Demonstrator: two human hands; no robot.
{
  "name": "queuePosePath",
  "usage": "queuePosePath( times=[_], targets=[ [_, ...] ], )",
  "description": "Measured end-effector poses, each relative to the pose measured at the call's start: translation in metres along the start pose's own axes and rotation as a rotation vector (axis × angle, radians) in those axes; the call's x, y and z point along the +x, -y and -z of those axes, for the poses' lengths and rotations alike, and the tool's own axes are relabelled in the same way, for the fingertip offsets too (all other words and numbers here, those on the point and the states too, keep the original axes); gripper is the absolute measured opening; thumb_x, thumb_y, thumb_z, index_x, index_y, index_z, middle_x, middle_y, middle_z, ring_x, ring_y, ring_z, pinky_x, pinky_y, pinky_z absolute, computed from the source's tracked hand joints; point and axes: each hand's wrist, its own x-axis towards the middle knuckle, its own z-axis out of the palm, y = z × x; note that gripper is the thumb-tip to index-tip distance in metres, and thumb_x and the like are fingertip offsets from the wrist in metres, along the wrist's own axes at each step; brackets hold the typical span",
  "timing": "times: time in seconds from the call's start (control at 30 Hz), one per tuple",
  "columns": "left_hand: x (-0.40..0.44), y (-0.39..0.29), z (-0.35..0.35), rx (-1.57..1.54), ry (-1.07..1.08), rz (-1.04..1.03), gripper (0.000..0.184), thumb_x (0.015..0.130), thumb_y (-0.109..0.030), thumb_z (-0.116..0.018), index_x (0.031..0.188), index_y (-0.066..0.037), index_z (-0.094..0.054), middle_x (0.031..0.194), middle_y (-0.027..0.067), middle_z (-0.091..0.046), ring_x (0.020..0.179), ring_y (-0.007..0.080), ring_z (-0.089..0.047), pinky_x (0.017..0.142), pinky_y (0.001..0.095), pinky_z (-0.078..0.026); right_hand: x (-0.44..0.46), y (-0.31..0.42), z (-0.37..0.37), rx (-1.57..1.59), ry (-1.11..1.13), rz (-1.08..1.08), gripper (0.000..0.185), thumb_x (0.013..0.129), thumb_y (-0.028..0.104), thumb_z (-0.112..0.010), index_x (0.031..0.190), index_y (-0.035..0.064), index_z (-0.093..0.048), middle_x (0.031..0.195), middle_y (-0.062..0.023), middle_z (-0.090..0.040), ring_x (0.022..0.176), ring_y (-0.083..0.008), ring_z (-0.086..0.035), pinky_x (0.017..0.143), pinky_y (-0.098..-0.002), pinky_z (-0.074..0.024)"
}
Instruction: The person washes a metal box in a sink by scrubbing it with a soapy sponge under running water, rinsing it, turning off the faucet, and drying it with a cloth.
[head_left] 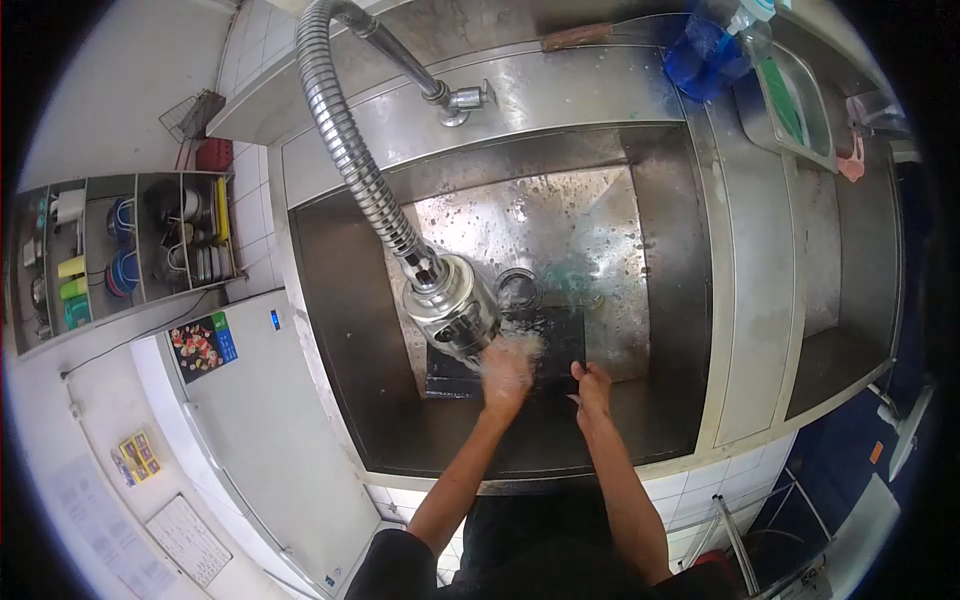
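Observation:
A black, flat, rectangular panel (563, 338) lies in the steel sink (520, 215), wet and partly covered by my hands and the faucet; its exact kind I cannot make out. My right hand (592, 388) grips the panel's right edge, thumb up and fingers curled. Over the panel, under the running water, is my left hand (508, 378); splash and motion smear its fingers. The spray head (455, 310) of a coiled metal faucet hose (345, 130) hangs just above my left hand, pouring water near the round drain (518, 288).
At the back right stand a bottle of blue liquid (700, 60) and a steel tub (800, 95) with a green item. A brown-handled tool (578, 37) lies on the back ledge. A second basin (845, 270) is at right, shelves with dishes (125, 245) at left.

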Motion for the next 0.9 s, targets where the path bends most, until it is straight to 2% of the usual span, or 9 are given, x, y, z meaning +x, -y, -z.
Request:
queuePosePath(
  times=[0.13,0.23,0.3,0.37,0.57,0.7,0.73,0.83,0.9],
  targets=[
    [0.005,0.028,0.014,-0.067,0.237,-0.074,0.010,0.090,-0.007,-0.057,0.094,0.001,-0.061,0.087,0.0212,-0.056,0.082,0.0396,-0.052,0.075,0.0536,-0.041,-0.009,0.002,0.011,0.072,-0.172,-0.006,0.048,0.091,0.022,-0.067,0.133,0.0074,-0.050,0.127,-0.0104,-0.057,0.127,-0.0287,-0.046,0.103,-0.0607,-0.0347],
    [0.013,0.043,0.052,-0.567,-0.076,0.351,0.017,0.088,-0.003,-0.055,0.103,-0.002,-0.064,0.087,0.0204,-0.057,0.082,0.0413,-0.054,0.076,0.0533,-0.042,-0.008,0.006,0.026,0.130,-0.232,0.033,0.048,0.091,0.020,-0.065,0.134,0.0069,-0.049,0.125,-0.0104,-0.057,0.127,-0.0278,-0.046,0.103,-0.0623,-0.0329],
    [-0.011,0.058,0.035,0.177,-0.143,0.214,0.019,0.086,-0.002,-0.057,0.104,0.000,-0.063,0.087,0.0201,-0.057,0.083,0.0434,-0.054,0.078,0.0539,-0.042,-0.009,0.016,0.017,0.141,-0.242,0.062,0.047,0.091,0.018,-0.064,0.134,0.0068,-0.050,0.125,-0.0100,-0.058,0.127,-0.0270,-0.047,0.103,-0.0628,-0.0326],
    [-0.024,0.051,0.014,0.121,-0.123,-0.082,0.015,0.086,-0.004,-0.059,0.100,0.001,-0.062,0.088,0.0211,-0.056,0.085,0.0447,-0.052,0.078,0.0544,-0.041,-0.013,0.022,0.002,0.127,-0.268,0.031,0.039,0.090,0.018,-0.063,0.126,0.0080,-0.054,0.123,-0.0084,-0.059,0.127,-0.0255,-0.047,0.103,-0.0609,-0.0332],
    [-0.019,0.055,0.038,0.146,-0.151,0.459,0.018,0.080,-0.004,-0.060,0.095,0.001,-0.052,0.098,0.0280,-0.052,0.093,0.0472,-0.049,0.083,0.0566,-0.038,-0.016,0.022,0.014,0.128,-0.256,0.033,0.032,0.089,0.018,-0.067,0.118,0.0068,-0.058,0.124,-0.0097,-0.056,0.122,-0.0287,-0.049,0.105,-0.0602,-0.0320],
    [-0.050,0.034,0.021,-0.030,0.049,0.114,0.024,0.073,-0.002,-0.062,0.093,0.004,-0.051,0.097,0.0292,-0.049,0.095,0.0492,-0.048,0.084,0.0582,-0.037,-0.032,0.037,0.005,0.048,-0.262,0.018,0.040,0.095,0.023,-0.063,0.126,-0.0015,-0.056,0.132,-0.0171,-0.051,0.126,-0.0326,-0.045,0.102,-0.0558,-0.0382],
    [-0.028,0.029,0.041,0.053,0.033,0.020,0.011,0.085,-0.004,-0.059,0.091,0.003,-0.052,0.091,0.0246,-0.049,0.087,0.0441,-0.048,0.075,0.0505,-0.037,-0.025,0.036,0.009,0.088,-0.251,0.013,0.042,0.095,0.024,-0.063,0.127,-0.0013,-0.055,0.133,-0.0169,-0.051,0.127,-0.0323,-0.045,0.102,-0.0560,-0.0381],
    [-0.010,0.043,0.045,0.055,-0.180,0.300,0.012,0.083,-0.005,-0.060,0.089,0.001,-0.052,0.088,0.0232,-0.048,0.087,0.0431,-0.048,0.077,0.0503,-0.037,-0.007,0.026,0.018,0.114,-0.236,0.003,0.046,0.095,0.024,-0.063,0.132,-0.0013,-0.052,0.133,-0.0163,-0.051,0.128,-0.0320,-0.045,0.102,-0.0558,-0.0379],
    [-0.013,0.020,0.038,0.131,-0.237,0.149,0.011,0.084,-0.006,-0.060,0.089,0.000,-0.053,0.087,0.0233,-0.047,0.087,0.0433,-0.049,0.079,0.0524,-0.036,0.006,0.013,0.012,0.112,-0.229,0.004,0.049,0.095,0.025,-0.063,0.135,-0.0016,-0.049,0.133,-0.0159,-0.051,0.128,-0.0319,-0.045,0.103,-0.0556,-0.0378]
  ],
)
